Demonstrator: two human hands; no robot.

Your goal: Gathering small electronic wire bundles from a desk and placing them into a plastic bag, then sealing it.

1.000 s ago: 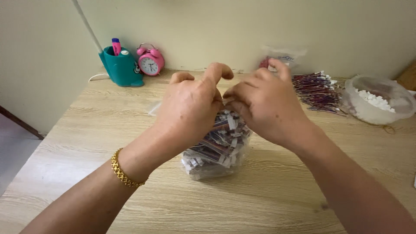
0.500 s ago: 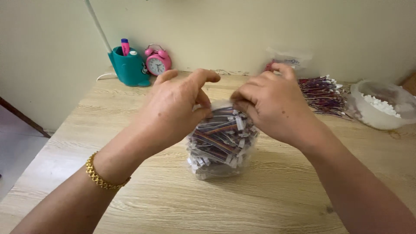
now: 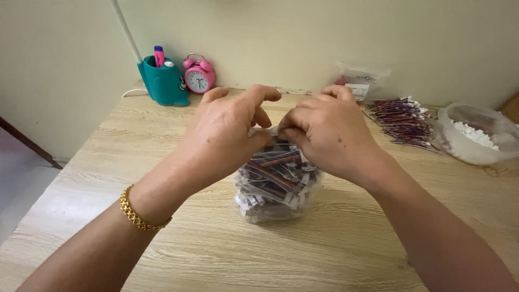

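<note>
Soft, even indoor light with no glare; faint shadows fall beneath the hands; focus is sharp, edges slightly stretched.

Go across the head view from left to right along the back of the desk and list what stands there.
Teal plastic pen holder → pink round alarm clock → small clear plastic packet leaning on the wall → pile of dark purple wire pieces → clear plastic tub with small white parts.

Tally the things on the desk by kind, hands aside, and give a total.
Clear bag of cable pieces, gripped at its top by left hand and right hand: 1
Small packet: 1
Loose wire pile: 1
Plastic bowl: 1
Teal pen holder: 1
Pink alarm clock: 1
Total: 6
</note>
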